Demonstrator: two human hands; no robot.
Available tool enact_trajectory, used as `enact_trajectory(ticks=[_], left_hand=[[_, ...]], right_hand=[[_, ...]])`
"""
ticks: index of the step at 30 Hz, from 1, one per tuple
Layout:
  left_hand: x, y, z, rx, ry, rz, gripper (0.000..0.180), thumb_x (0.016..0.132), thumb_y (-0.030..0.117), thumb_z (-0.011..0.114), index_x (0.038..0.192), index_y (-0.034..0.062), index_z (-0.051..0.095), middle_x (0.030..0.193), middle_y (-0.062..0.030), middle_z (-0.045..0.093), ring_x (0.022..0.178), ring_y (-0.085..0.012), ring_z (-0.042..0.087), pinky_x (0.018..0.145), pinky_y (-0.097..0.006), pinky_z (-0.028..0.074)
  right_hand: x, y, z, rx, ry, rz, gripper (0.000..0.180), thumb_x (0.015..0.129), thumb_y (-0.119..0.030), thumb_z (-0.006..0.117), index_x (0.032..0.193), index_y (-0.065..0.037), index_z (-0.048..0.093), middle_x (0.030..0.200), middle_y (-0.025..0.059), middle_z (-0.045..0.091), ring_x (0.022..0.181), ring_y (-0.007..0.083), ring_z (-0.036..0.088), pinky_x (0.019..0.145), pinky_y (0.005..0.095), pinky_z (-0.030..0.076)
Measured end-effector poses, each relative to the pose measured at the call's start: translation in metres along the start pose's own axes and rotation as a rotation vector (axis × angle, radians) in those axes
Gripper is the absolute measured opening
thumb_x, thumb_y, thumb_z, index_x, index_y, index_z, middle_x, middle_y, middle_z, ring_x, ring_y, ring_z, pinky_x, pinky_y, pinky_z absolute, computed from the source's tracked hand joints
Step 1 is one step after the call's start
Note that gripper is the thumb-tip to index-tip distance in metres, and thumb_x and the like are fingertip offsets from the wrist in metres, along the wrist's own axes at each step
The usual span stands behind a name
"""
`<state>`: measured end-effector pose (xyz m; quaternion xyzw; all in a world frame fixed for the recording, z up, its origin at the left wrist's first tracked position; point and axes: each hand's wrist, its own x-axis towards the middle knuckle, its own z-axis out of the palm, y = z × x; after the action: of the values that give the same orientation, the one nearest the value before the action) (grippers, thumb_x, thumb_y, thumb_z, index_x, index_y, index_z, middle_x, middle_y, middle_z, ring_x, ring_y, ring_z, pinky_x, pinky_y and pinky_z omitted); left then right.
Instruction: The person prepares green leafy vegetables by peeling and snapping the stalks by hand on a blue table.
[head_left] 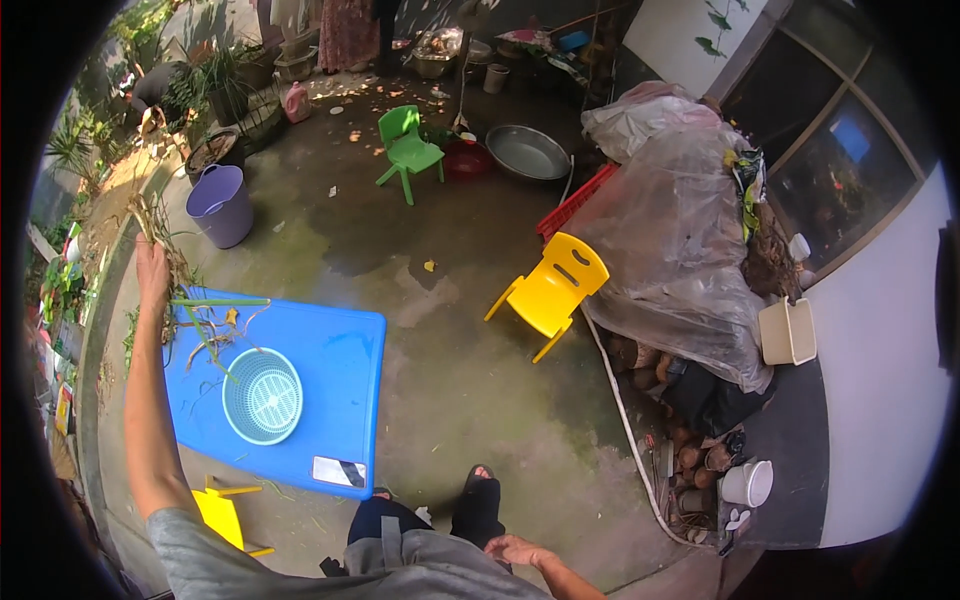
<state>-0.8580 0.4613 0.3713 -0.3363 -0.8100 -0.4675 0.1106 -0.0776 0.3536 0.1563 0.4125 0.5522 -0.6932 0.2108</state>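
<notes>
My left arm reaches out over the left side of a blue table (340, 400). At its end my left hand (152, 268) is closed around a bunch of dry, grassy stalks (143, 215), with wispy ends hanging beside the wrist. Loose green and withered stalks (222, 301) lie at the table's far left part. A light green plastic basket (232, 412) with a slotted bottom stands on the table, with no contents visible. Near the close edge rests a phone (326, 469). My right hand (515, 549) hangs by my leg, fingers loosely apart, holding nothing.
A yellow chair (562, 285) stands right of the table, another yellow chair (222, 517) close left. Farther off are a green chair (412, 150), a purple bucket (220, 207) and a metal basin (530, 152). A plastic-covered pile (670, 230) fills the right. A person (155, 90) bends at far left.
</notes>
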Motion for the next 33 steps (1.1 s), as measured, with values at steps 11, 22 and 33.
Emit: enact_trajectory(ticks=[11,22,33], left_hand=[[-0.093,0.096,0.092,-0.091,-0.188,-0.099,0.024,0.091,0.01,0.043,0.113,-0.0002,0.046,0.076,-0.0064,0.05,0.064,-0.0144,0.049,0.057,-0.031,0.044],[-0.168,0.09,0.203,-0.11,-0.335,-0.365,0.027,0.088,0.004,0.044,0.114,0.0012,0.047,0.079,-0.005,0.05,0.071,-0.0144,0.05,0.061,-0.032,0.044],[-0.209,0.058,0.242,-0.13,-0.265,-0.572,0.016,0.087,0.0,0.041,0.103,0.0021,0.047,0.08,-0.0046,0.05,0.062,-0.0123,0.047,0.053,-0.029,0.04]], right_hand=[[-0.003,-0.02,-0.19,-0.016,-0.454,0.118,0.027,0.076,-0.023,0.065,0.096,-0.006,0.068,0.077,0.0003,0.062,0.069,0.0128,0.054,0.063,0.0283,0.046],[0.113,-0.153,-0.305,-0.481,-0.69,0.322,0.017,0.074,-0.015,0.056,0.085,-0.008,0.067,0.066,-0.0057,0.053,0.062,0.0071,0.049,0.056,0.0241,0.042],[0.296,-0.22,-0.39,-0.224,-0.008,0.005,0.013,0.083,-0.006,0.061,0.096,-0.001,0.063,0.08,0.007,0.066,0.062,0.0124,0.063,0.057,0.0255,0.051]])
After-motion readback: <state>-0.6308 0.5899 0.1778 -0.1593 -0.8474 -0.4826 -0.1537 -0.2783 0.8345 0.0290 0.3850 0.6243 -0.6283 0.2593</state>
